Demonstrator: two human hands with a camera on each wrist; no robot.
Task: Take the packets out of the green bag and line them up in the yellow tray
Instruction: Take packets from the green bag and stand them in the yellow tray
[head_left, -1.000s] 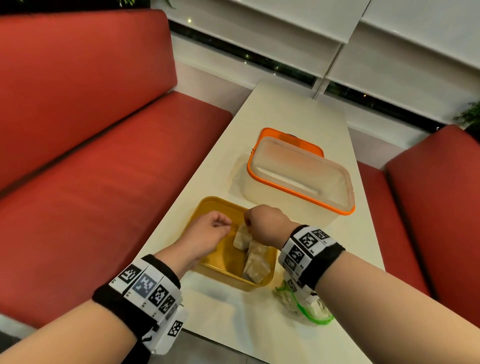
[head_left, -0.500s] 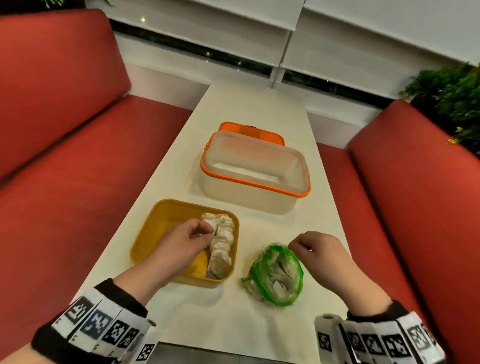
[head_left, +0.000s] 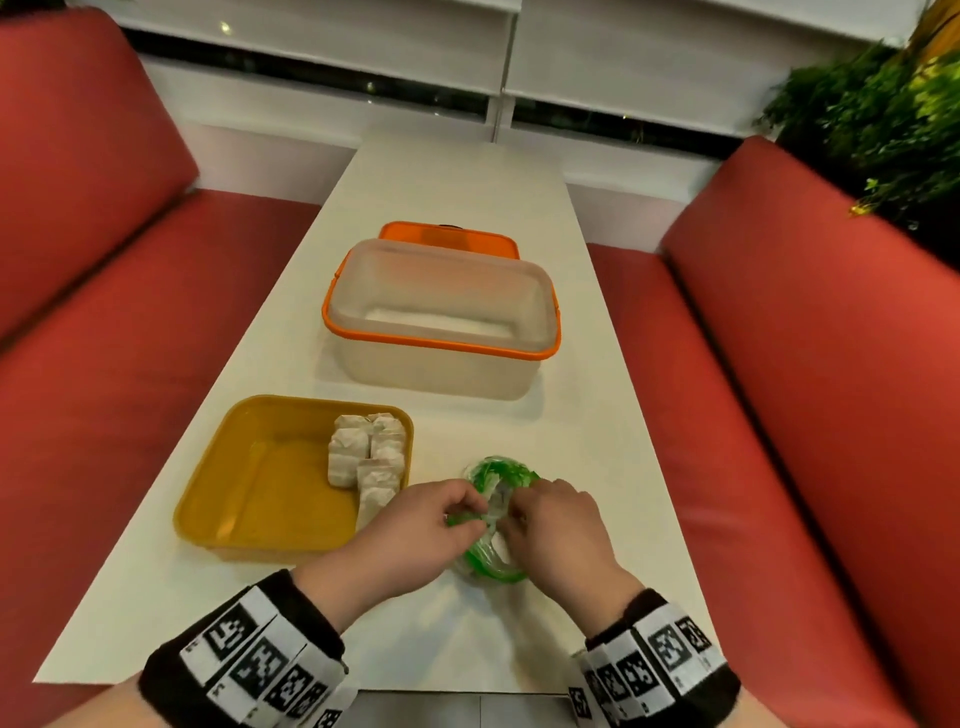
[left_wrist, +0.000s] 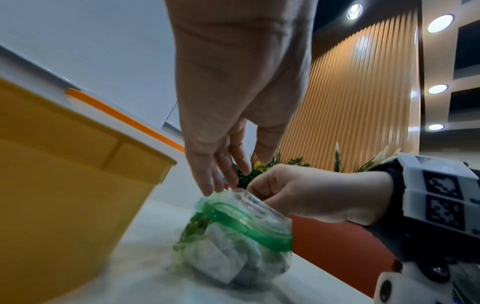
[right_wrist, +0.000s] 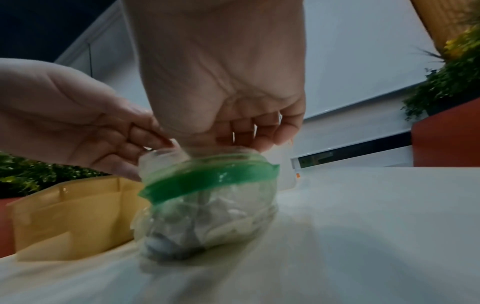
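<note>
The green bag (head_left: 500, 470), clear plastic with a green zip band, stands on the white table (head_left: 452, 176) right of the yellow tray (head_left: 270, 488). Pale packets (right_wrist: 207, 224) show through its wall. Several packets (head_left: 366, 449) lie in rows along the tray's right side. My left hand (head_left: 467, 512) pinches the bag's left rim (left_wrist: 223, 195). My right hand (head_left: 511, 512) grips the right rim, thumb dipped into the bag's mouth (right_wrist: 197, 152) and fingers (right_wrist: 259, 137) curled over the far edge. What the thumb touches inside is hidden.
A clear box with an orange rim (head_left: 441, 351) stands behind the tray, its orange lid (head_left: 447, 236) behind it. Red bench seats (head_left: 805, 415) flank the narrow table. A green plant (head_left: 883, 114) is at the far right.
My left hand left the tray and moved right onto the bag's rim. My right hand moved left from beside the bag onto its mouth.
</note>
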